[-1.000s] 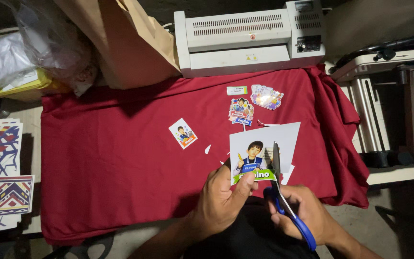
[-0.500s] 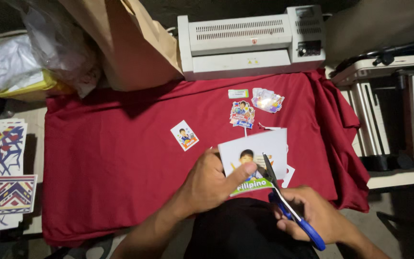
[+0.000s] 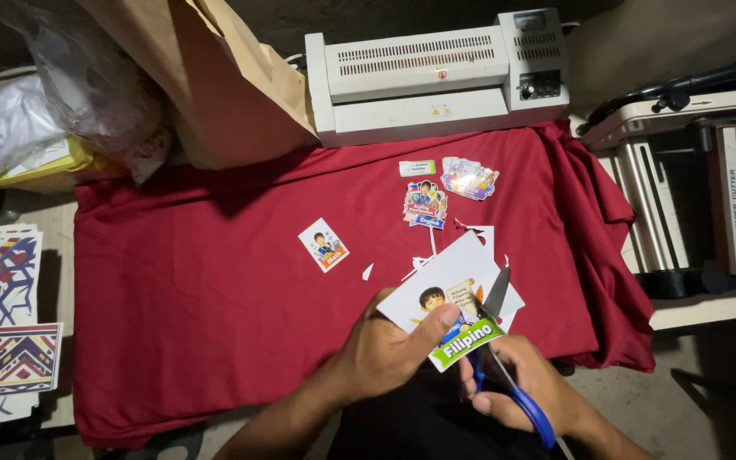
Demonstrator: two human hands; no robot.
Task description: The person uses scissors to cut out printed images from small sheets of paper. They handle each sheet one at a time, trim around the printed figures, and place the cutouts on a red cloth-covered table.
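Scissors [image 3: 504, 375]: handle loops mostly buried in right hand [image 3: 521, 388]. Patterned sheets [image 3: 2, 341] cropped at left edge. Cutout pictures [image 3: 426, 204] too small to read.

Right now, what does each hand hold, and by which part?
Left hand pinches the printed sheet at its lower edge; right hand grips the blue-handled scissors by the handles.

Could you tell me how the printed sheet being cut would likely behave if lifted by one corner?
The printed sheet looks thin, so probably light and floppy. It stays fairly flat in the left hand, suggesting slight stiffness. The scissors are already in it, so it may tear.
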